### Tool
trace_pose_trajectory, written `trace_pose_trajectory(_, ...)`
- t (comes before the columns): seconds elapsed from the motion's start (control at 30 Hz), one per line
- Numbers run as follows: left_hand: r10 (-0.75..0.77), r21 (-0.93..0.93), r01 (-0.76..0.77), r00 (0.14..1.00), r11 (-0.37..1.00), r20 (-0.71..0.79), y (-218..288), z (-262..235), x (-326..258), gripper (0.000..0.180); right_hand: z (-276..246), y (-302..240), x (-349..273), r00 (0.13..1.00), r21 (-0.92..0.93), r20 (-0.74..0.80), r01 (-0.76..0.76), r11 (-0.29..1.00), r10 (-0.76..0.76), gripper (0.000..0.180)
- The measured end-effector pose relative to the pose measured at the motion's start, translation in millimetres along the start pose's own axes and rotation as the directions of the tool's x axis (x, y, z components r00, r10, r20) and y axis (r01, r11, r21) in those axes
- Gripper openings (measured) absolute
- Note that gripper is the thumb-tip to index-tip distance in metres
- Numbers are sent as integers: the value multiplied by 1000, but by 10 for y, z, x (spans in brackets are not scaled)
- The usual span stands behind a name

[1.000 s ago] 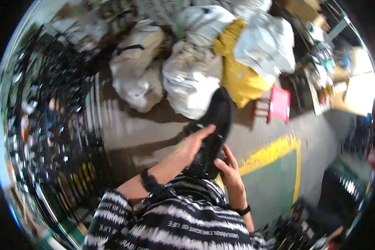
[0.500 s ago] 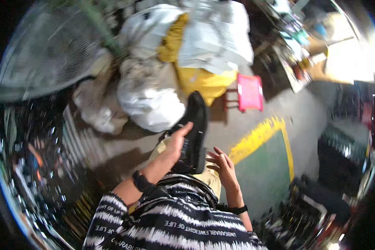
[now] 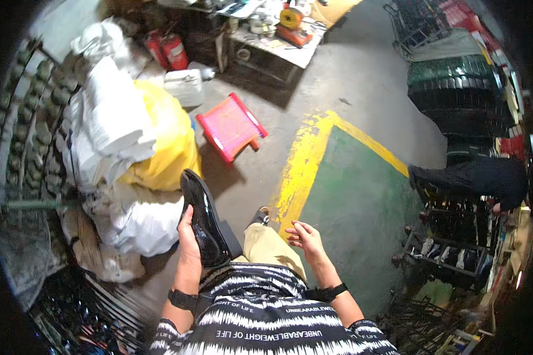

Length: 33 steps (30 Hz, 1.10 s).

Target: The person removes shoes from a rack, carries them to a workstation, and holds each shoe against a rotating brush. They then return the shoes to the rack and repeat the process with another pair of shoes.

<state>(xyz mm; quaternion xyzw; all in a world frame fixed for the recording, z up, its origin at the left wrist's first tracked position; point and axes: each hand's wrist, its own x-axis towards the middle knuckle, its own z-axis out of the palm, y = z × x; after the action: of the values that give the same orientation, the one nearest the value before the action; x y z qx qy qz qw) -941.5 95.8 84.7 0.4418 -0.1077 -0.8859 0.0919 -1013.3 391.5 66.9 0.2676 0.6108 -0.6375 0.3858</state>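
Note:
A glossy black shoe (image 3: pixel 206 222) is held in my left hand (image 3: pixel 189 239), toe pointing away from me and heel toward my right. My left fingers wrap its left side, partly hidden behind it. To the right of the shoe, my right hand (image 3: pixel 307 241) is raised over the floor, apart from the shoe. Its fingers are curled in with the tips close together. A thin dark line shows at the fingertips, too fine to name.
Ahead stands a pink-red stool (image 3: pixel 232 127), with white and yellow sacks (image 3: pixel 166 136) left of it. A cluttered worktable (image 3: pixel 278 50) is farther off. Yellow floor lines (image 3: pixel 302 165) edge a green area. At right, a dark-clothed person (image 3: pixel 474 177) is beside a shoe rack (image 3: pixel 450 254).
My view has swung to the right, so the sacks and stool now appear farther left. The shoe stays in my left hand. My right fingers have drawn closer together.

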Motion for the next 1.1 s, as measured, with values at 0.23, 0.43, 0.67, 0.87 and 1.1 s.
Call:
trace_pose_trajectory(0.23, -16, 120, 20, 999, 993, -37, -506, 505, 589, 30, -435, -932, 768, 1000, 69, 3, 7, 998, -7, 34)
trace_pose_trajectory(0.43, -23, 42, 26, 997, 999, -74, -412, 1191, 1040, 29, -48, -1777, 1833, 989, -34, 145, -33, 999, 37, 31)
trace_pose_trajectory(0.67, 71, 9, -70, 975, 997, -210, -342, 1969, 1957, 29, 121, -2601, 3206, 988, -135, 102, -98, 986, 112, 37)
trace_pose_trajectory(0.87, 72, -113, -106, 961, 988, -266, -212, 2460, 2518, 30, 689, -3731, 4671, 997, -180, 22, 82, 980, -79, 48)
trace_pose_trajectory(1.1, 104, -188, -201, 898, 961, -427, -423, 2841, 3244, 32, 1534, -5037, 6534, 944, -382, 77, 325, 865, -320, 75)
